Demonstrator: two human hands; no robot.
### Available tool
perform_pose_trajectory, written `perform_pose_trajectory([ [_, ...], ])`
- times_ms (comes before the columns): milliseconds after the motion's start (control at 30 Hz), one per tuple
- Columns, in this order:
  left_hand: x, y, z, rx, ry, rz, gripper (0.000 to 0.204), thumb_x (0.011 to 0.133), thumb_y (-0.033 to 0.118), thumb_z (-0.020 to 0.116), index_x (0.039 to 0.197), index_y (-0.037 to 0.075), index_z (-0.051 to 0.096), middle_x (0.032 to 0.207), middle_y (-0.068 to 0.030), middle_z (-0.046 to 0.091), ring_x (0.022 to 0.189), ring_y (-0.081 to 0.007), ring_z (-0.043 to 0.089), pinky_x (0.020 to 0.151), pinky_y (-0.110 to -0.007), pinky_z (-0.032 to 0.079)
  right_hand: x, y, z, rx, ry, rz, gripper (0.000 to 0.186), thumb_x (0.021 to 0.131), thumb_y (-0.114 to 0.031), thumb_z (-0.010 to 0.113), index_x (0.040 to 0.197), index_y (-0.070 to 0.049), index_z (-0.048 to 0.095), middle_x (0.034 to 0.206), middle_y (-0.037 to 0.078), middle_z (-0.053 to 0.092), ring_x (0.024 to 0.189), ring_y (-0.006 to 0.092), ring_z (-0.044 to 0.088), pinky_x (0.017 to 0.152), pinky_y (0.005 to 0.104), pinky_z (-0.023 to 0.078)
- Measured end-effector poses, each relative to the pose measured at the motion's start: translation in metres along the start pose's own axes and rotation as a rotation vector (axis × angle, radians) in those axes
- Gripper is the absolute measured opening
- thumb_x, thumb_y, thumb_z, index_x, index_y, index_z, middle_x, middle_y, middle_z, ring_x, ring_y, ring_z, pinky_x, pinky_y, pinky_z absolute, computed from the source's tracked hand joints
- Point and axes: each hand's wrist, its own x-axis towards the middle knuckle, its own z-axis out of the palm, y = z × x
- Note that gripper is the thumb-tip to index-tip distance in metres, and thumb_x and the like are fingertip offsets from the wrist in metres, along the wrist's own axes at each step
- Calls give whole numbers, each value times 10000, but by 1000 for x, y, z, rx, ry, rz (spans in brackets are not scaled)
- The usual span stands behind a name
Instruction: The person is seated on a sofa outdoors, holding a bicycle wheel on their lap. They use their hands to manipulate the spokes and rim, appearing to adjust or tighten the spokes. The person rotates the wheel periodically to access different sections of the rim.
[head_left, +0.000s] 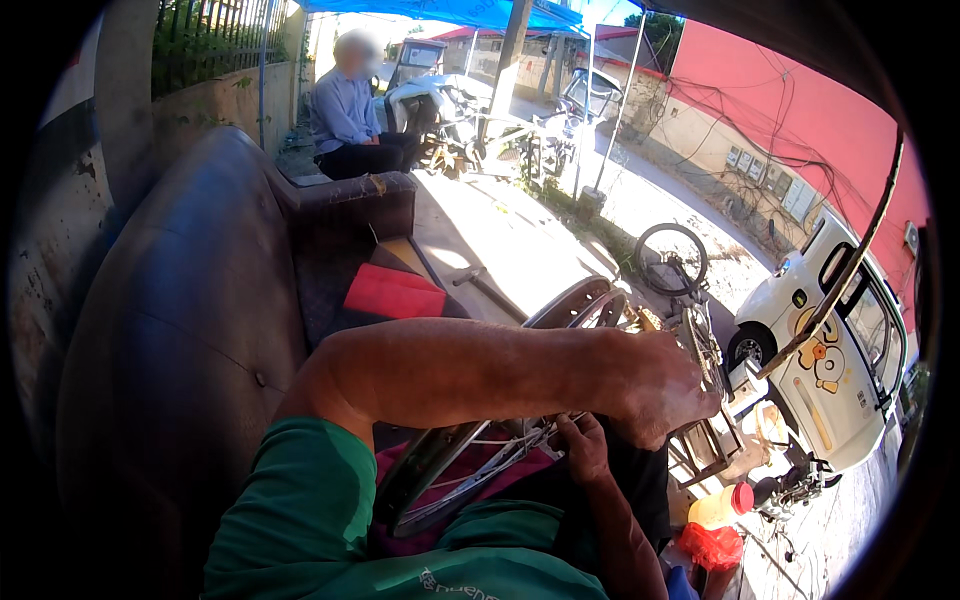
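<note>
A bicycle wheel [428, 468] with a metal rim and spokes rests over my lap, partly behind my bare left forearm. My left hand [664, 392] is stretched across to the right, fingers curled down on something I cannot make out. Below it, my right hand [585, 445] grips the wheel near its hub, thumb uppermost. Beyond my arm lie another rim [562, 300] and bicycle parts [700, 340].
I am beside a dark sofa [170, 330] with a red pad [395, 292]. A seated person [345, 115] is farther back. At right are an upturned bicycle's wheel [671, 226], a white vehicle [850, 390], a pole [840, 290], a yellow jar [715, 510] and red plastic bag [710, 545].
</note>
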Motion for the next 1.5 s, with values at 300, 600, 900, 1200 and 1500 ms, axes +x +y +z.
perform_pose_trajectory([
  [300,2,0,4,2,2,9,540,779,179,663,1266,11,501,907,-211,690,899,-364,682,759,-460,535,5,15,-10,-58,-21,-33,160,977,-176,563,992,-39,643,830,18,650,627,74,529,594,233,419],
  [600,4,0,5,-6,11,29,540,771,179,665,1256,11,497,906,-212,690,905,-364,683,764,-460,534,2,11,-6,-48,-11,-39,161,975,-180,566,1001,-41,645,830,20,649,636,79,541,602,237,429],
  [900,6,0,6,-5,15,31,546,766,180,668,1254,9,490,908,-213,691,908,-367,684,767,-462,533,5,16,-7,-44,3,-40,154,977,-179,565,992,-46,641,834,9,637,636,77,537,594,237,427],
  [1200,2,4,2,12,-22,3,567,767,182,672,1269,5,478,914,-216,690,906,-375,681,769,-466,530,2,11,-5,-35,-5,-30,152,976,-179,565,981,-48,643,809,-2,619,626,76,526,591,239,422],
  [1500,4,4,2,-36,-30,-10,618,764,197,688,1304,2,459,919,-217,691,902,-382,681,771,-474,527,1,8,-3,-41,-10,-35,172,975,-184,562,974,-39,654,777,-1,613,621,79,523,592,240,415],
])
